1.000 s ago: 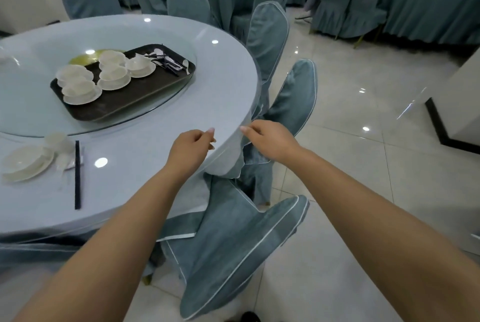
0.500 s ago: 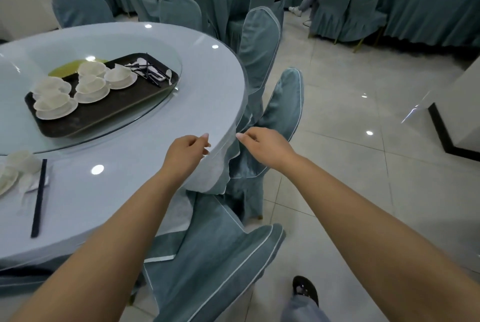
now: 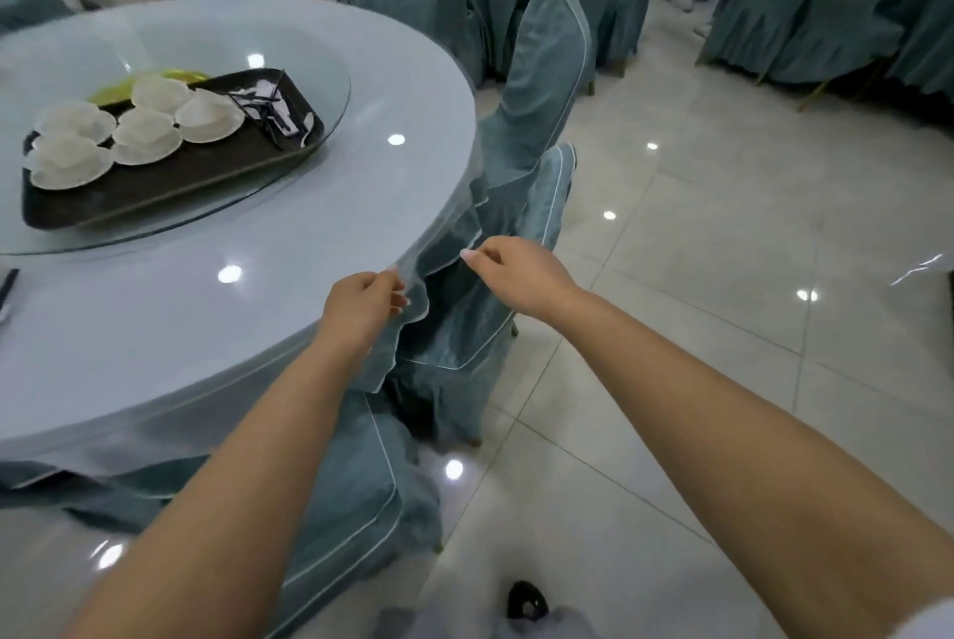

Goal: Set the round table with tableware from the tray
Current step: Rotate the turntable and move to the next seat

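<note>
2 hands work at the near edge of the round table (image 3: 217,328). The left hand (image 3: 361,300) pinches the thin clear cover (image 3: 413,272) where it hangs over the rim, fingers closed on it. The right hand (image 3: 516,272) sits just beside it, thumb and forefinger closed, seemingly on the same film. Well apart, the dark tray (image 3: 155,189) lies on the glass turntable (image 3: 330,86), carrying 5 white bowls (image 3: 149,132) on saucers, with spoons (image 3: 279,112) at its right end. A covered chair (image 3: 464,328) stands below the hands.
</note>
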`<state>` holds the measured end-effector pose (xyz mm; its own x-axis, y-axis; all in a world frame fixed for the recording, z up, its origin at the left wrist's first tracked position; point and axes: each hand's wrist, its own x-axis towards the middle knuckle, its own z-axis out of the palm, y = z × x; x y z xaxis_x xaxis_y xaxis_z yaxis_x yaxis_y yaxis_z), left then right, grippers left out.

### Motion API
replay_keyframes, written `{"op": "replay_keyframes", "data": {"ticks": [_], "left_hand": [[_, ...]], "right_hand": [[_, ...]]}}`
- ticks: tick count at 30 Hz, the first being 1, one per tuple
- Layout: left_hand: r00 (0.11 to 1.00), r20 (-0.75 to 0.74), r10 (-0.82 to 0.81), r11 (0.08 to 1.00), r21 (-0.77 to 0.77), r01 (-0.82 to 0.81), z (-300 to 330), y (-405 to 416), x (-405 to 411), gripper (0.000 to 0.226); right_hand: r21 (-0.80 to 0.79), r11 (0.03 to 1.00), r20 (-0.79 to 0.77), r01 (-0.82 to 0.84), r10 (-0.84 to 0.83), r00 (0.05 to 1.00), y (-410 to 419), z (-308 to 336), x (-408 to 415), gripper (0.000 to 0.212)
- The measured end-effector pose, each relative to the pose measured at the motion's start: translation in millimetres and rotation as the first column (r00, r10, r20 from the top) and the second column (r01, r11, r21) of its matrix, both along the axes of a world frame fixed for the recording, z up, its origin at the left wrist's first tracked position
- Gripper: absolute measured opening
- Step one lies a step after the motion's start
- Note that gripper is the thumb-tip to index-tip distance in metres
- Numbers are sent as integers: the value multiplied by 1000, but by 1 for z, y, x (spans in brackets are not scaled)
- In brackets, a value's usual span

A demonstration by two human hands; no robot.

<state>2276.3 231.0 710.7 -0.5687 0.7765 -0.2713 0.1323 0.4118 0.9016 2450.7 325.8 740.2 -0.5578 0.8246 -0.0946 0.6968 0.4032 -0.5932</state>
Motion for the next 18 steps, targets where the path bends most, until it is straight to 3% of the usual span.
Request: {"op": "replay_keyframes", "data": {"ticks": [7,18], "left_hand": [[996,-73,56,998,15,-55,6,33,-2,35],[980,-180,83,996,-23,-88,-1,93,-80,35]], "right_hand": [[-22,998,3,-56,56,998,53,-8,-9,41],[-4,984,-10,-179,179,984,130,-8,-93,41]]}}
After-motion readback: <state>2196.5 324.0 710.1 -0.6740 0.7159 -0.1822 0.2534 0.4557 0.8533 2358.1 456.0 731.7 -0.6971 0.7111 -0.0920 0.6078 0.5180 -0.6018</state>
